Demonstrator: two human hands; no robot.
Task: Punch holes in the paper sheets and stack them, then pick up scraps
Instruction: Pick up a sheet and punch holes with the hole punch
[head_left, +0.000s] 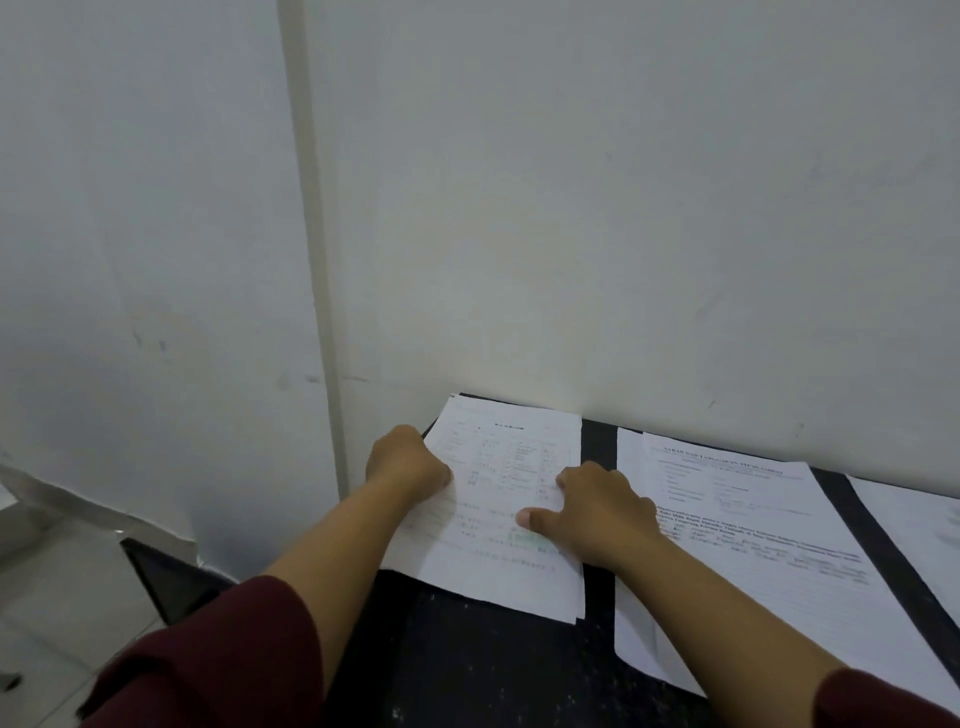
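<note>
A stack of printed paper sheets (498, 571) lies at the left end of a black table (467, 665), against the wall. My left hand (405, 462) grips the stack's left edge with curled fingers. My right hand (592, 509) rests on the stack's right side, thumb pressed onto the top sheet and fingers over its right edge. A second pile of printed sheets (737, 561) lies to the right, apart from the first by a strip of black table. No hole punch is visible.
A third sheet (919, 535) shows at the far right edge. A white wall (571, 234) rises directly behind the table. To the left the table ends, with a tiled floor (62, 597) and a dark object (161, 577) below.
</note>
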